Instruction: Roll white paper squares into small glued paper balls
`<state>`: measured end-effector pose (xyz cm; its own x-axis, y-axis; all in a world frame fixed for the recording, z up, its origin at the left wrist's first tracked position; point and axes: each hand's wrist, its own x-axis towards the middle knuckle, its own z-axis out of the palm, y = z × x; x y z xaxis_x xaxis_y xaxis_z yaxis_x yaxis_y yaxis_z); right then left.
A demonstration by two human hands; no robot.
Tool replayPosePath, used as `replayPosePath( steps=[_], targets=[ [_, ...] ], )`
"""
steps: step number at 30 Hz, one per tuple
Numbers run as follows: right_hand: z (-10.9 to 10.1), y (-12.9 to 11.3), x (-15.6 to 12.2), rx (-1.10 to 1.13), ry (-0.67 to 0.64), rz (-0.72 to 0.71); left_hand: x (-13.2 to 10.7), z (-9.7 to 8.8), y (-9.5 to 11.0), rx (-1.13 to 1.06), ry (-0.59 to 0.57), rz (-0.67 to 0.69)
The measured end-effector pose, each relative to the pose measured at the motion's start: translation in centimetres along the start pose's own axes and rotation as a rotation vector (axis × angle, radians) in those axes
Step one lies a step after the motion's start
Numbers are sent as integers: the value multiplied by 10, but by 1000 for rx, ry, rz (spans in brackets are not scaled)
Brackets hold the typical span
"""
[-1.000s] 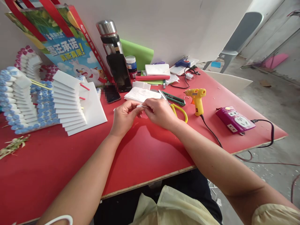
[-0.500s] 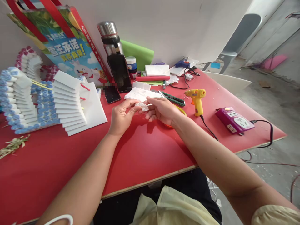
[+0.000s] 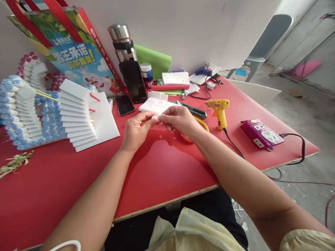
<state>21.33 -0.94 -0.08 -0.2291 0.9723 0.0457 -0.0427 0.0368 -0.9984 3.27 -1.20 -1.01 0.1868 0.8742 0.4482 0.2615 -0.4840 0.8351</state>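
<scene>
Between the fingertips of both hands is a small piece of thin white paper (image 3: 155,117), partly rolled up and mostly covered by the fingers. My left hand (image 3: 136,129) is closed in a pinch on its left end. Thumb and forefinger of my right hand (image 3: 180,120) press together on the paper's other side, the remaining fingers curled below. Both hands are above the red table (image 3: 162,170). Just behind them lies a stack of white paper sheets (image 3: 154,104). Orange-and-yellow scissors handles (image 3: 201,123) show partly behind my right wrist.
To the right are a yellow glue gun (image 3: 220,111) with its cord and a purple power socket (image 3: 262,134). At left stands a white board model (image 3: 78,115) with blue-tipped rolls. Phones (image 3: 133,80), a steel flask (image 3: 120,38) and a printed bag (image 3: 78,52) stand behind.
My right hand's fingers have closed inward on the paper beside my left fingertips. The loose white flap that hung between the hands is now mostly hidden. My left hand has hardly moved.
</scene>
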Motion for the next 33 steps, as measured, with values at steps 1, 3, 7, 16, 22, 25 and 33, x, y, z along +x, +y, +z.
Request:
replayPosePath(
  steps=[1, 3, 7, 16, 22, 25, 33],
  targets=[
    [1, 0, -1, -94, 29, -50, 0, 2, 0, -67, -2, -34],
    [3, -1, -3, -342, 102, -183, 1, 5, -2, -197, 11, -111],
    [7, -5, -9, -846, 150, -476, 2, 9, -7, -337, 54, -214],
    [3, -4, -5, -301, 23, -159, 1, 2, -2, -174, 8, -134],
    [4, -3, -2, 217, -33, 181, -2, 1, -2, 68, 1, -16],
    [4, 0, -1, 306, -20, 198, -3, 0, 1, 161, 1, 41],
    [2, 3, 1, 123, 4, 68, -2, 0, -1, 124, -7, 29]
  ],
)
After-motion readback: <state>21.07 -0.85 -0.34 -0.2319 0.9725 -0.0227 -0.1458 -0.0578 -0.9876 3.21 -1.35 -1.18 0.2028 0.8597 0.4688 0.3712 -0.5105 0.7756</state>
